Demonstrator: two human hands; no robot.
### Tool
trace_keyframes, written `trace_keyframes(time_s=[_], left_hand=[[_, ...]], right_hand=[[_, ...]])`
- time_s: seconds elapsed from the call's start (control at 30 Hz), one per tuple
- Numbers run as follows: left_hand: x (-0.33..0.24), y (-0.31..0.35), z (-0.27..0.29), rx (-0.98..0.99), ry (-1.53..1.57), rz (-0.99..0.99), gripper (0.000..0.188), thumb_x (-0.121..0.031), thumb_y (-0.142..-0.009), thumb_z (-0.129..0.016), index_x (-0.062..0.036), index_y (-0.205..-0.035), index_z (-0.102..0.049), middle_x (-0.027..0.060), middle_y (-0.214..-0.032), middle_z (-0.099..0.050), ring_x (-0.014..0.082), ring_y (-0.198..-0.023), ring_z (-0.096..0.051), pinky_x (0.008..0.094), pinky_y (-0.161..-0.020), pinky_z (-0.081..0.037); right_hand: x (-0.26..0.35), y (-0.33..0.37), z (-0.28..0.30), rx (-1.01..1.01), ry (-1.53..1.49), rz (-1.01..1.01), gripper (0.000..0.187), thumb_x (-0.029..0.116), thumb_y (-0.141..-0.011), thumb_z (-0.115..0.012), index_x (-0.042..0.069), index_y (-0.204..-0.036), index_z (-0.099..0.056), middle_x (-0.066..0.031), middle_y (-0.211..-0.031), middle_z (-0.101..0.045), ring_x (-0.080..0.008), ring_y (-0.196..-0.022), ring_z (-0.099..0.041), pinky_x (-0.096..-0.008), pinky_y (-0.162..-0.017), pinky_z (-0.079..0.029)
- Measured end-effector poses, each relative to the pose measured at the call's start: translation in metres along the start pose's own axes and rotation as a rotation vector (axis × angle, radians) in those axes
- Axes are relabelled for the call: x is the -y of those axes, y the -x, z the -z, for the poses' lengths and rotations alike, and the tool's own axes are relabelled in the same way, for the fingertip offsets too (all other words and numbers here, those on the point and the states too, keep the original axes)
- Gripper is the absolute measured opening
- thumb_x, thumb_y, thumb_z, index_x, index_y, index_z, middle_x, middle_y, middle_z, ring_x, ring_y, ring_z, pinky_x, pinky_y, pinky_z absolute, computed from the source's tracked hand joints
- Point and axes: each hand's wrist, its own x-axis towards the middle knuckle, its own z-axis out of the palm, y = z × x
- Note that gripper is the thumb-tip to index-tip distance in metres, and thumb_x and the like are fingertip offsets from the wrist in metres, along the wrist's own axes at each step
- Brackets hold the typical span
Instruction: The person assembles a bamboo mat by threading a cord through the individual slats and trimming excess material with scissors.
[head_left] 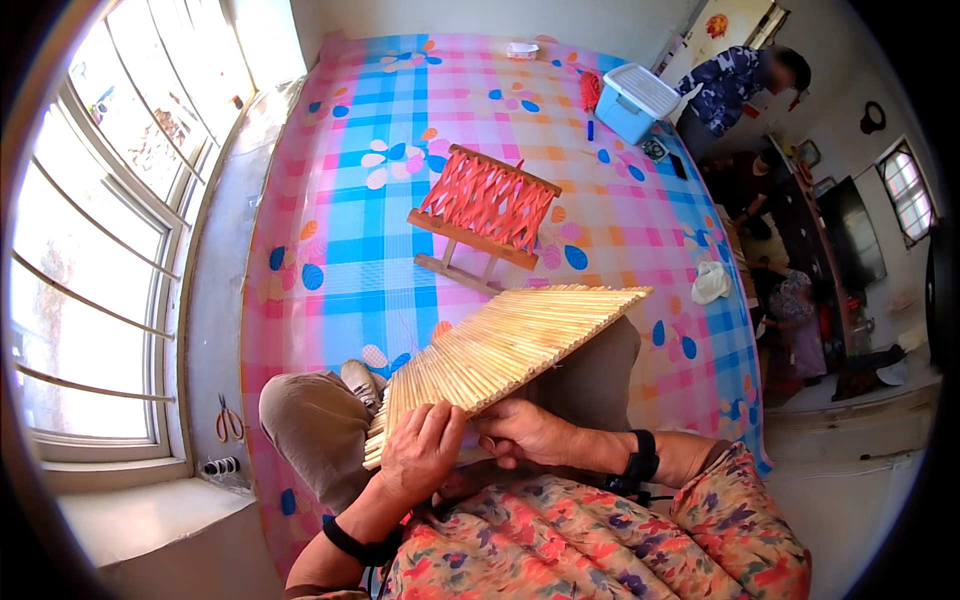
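A mat of pale yellow stalks laid side by side rests tilted across my lap, its far corner pointing right. My left hand grips the mat's near edge, fingers bent over the top side. Close by on the right, my right hand is held against the same edge with its fingers curled in. What those fingers pinch, if anything, is too small to make out. Beyond the mat lies a wooden frame wound with red strips.
Scissors lie on the grey window ledge at left. A blue box with a white lid and a white cloth sit on the checked, flowered sheet. At far right, a person in a patterned jacket bends down; others sit nearby.
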Motion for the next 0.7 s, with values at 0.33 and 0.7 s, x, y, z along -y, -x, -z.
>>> trace_keyframes(time_s=[0.33,0.7], left_hand=[[0.003,-0.004,0.004,0.006,0.023,-0.010,0.038,-0.012,-0.071,-0.058,0.0022,-0.106,-0.055,0.0110,-0.092,-0.053,0.0236,-0.081,-0.056,0.0341,-0.068,-0.048],[0.002,-0.004,-0.002,-0.015,0.067,-0.004,0.034,-0.007,-0.072,-0.060,0.0034,-0.103,-0.056,0.0139,-0.093,-0.057,0.0282,-0.080,-0.058,0.0382,-0.068,-0.047]], right_hand=[[0.000,0.002,-0.001,-0.038,-0.099,-0.011,0.011,0.011,-0.095,-0.048,0.005,-0.095,-0.056,-0.0056,-0.073,-0.054,-0.0125,-0.056,-0.049,-0.0270,-0.050,-0.044],[-0.004,-0.015,-0.002,0.010,-0.473,-0.053,0.010,0.006,-0.088,-0.051,0.006,-0.097,-0.057,-0.0005,-0.077,-0.056,-0.0096,-0.061,-0.047,-0.0280,-0.055,-0.043]])
